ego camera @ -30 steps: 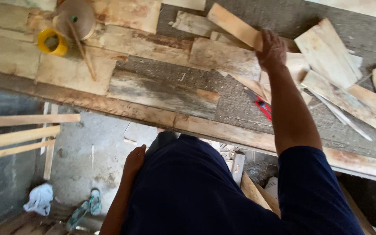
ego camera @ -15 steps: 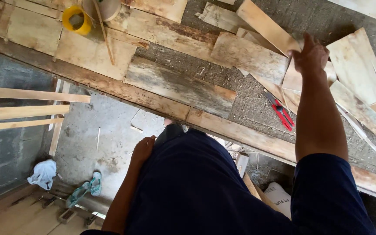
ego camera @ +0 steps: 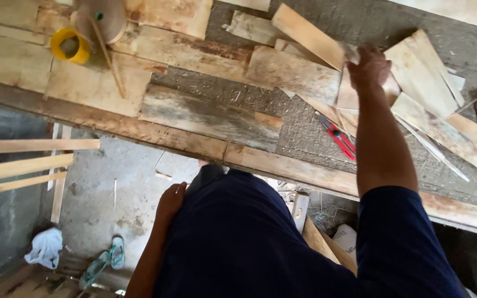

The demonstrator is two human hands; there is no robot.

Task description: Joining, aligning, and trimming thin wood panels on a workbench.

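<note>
The right hand (ego camera: 372, 69) has its fingers clamped on 1 thin wood offcut (ego camera: 354, 94) in the workbench (ego camera: 282, 160) pile, likely light, stiff, splintery, best gripped mid-edge; the left hand (ego camera: 170, 202) rests loosely open by the hip.

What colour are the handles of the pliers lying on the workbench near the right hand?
Red, with dark metal jaws; the pliers show best in the head view.

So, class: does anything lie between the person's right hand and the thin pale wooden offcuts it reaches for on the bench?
Nothing visible does. The right hand already rests on the thin pale wooden offcuts; the red-handled pliers lie nearer, to one side.
</note>
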